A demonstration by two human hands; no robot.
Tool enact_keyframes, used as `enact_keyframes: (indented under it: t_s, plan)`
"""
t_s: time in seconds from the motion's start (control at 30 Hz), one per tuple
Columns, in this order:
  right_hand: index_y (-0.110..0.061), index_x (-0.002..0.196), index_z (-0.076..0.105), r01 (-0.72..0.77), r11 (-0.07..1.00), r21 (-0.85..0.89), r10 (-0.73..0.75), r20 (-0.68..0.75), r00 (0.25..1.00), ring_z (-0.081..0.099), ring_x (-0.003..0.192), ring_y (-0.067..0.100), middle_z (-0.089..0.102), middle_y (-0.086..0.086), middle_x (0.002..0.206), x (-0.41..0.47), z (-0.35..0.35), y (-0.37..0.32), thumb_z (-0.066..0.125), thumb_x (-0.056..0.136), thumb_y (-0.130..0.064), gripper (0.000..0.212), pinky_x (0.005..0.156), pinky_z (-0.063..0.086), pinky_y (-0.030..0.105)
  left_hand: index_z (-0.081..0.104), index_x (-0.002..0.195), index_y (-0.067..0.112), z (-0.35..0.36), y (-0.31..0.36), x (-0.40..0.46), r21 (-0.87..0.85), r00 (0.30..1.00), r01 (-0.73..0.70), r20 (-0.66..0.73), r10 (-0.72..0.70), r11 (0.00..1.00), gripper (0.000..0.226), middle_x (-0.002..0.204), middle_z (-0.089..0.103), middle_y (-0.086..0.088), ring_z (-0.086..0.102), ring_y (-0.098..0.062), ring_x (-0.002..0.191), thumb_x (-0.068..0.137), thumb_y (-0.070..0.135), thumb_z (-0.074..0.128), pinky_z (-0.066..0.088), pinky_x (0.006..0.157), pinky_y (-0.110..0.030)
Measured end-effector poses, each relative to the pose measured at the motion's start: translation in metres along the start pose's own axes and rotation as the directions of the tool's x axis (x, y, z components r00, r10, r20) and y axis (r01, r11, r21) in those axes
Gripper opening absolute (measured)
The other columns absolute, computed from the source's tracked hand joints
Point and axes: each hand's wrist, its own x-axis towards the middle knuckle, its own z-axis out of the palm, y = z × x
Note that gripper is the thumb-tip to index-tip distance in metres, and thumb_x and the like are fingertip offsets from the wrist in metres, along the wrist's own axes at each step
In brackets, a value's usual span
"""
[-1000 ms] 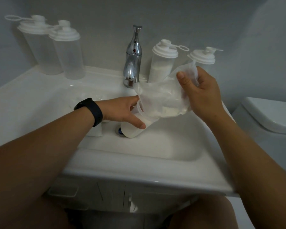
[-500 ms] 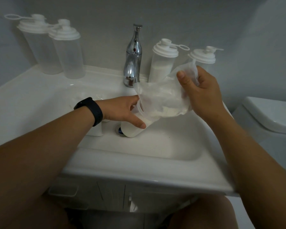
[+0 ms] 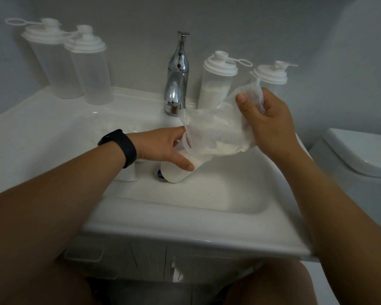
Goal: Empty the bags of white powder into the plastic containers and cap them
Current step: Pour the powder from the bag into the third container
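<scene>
Powder bag tipped into a tilted container over the sink.
Right hand (image 3: 271, 126) fingers pinch the bag (image 3: 216, 133) up-right of the container (image 3: 180, 170); left hand (image 3: 163, 148) grips its mouth, angled toward the bag.

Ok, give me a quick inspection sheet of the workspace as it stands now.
Surface: white sink, container standing in the basin.
Job's things: open container tilted, partly filled; bag mouth at its rim, powder left inside.
Clutter: two capped empty containers back left; two capped containers right of the tap, the nearer one holding powder.
Hands: left hand holds the container; right hand grips the bag.
Cables: nothing seen.
Surroundings: toilet at right.
</scene>
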Motion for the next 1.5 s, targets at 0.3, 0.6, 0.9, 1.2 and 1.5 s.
enact_keyframes:
  t_s: [0.3,0.6,0.9,1.2,1.5]
  plan:
    - [-0.009,0.103,0.067,-0.051,0.996,-0.068,0.05,-0.02,0.999,0.067,0.078,0.01,0.072,0.005,0.093,0.003,0.0007,0.0076,0.059,0.099,-0.051,0.043,0.07,0.054,0.028,0.05,0.134,0.039,-0.0002,-0.001,0.0008,0.003,1.0,-0.009,-0.006,0.009,1.0,0.071,0.123,0.063,0.028,0.058,0.019,0.106,0.076,0.028,0.09,0.045,0.082,-0.001]
    - [-0.005,0.105,0.068,0.014,0.997,-0.081,-0.017,-0.035,0.999,0.068,0.082,0.019,0.073,0.007,0.093,0.0022,0.0021,0.0073,0.061,0.1,-0.043,0.038,0.07,0.055,0.028,0.047,0.136,0.041,0.0002,-0.0008,0.0015,0.018,1.0,0.008,-0.007,-0.008,1.0,0.074,0.125,0.061,0.029,0.056,0.013,0.112,0.075,0.032,0.089,0.042,0.088,-0.008]
    - [-0.002,0.096,0.066,0.06,0.998,-0.035,-0.061,-0.014,0.998,0.062,0.067,0.006,0.068,0.0,0.079,0.0004,0.0049,0.0072,0.062,0.101,-0.037,0.035,0.061,0.051,0.02,0.046,0.14,0.037,0.0002,-0.0005,0.0017,0.03,1.0,0.018,-0.003,-0.018,0.999,0.077,0.127,0.059,0.027,0.054,0.01,0.115,0.076,0.033,0.089,0.041,0.088,-0.008]
    - [-0.002,0.096,0.067,0.076,0.995,-0.066,-0.079,-0.034,0.996,0.058,0.064,-0.003,0.065,-0.007,0.075,0.0001,0.006,0.0072,0.06,0.102,-0.035,0.035,0.058,0.044,0.01,0.047,0.138,0.038,0.0003,-0.0004,0.0008,0.016,1.0,0.006,-0.004,-0.006,1.0,0.076,0.127,0.06,0.028,0.056,0.009,0.115,0.076,0.032,0.089,0.043,0.09,-0.011]
    - [0.0,0.098,0.067,0.111,0.993,-0.049,-0.114,-0.046,0.992,0.06,0.067,0.001,0.068,0.001,0.08,-0.0006,0.0063,0.0068,0.06,0.102,-0.035,0.036,0.058,0.046,0.013,0.047,0.138,0.039,0.0001,-0.0011,0.0025,0.009,1.0,0.0,-0.001,0.0,1.0,0.076,0.125,0.06,0.029,0.056,0.011,0.113,0.075,0.032,0.089,0.043,0.087,-0.009]
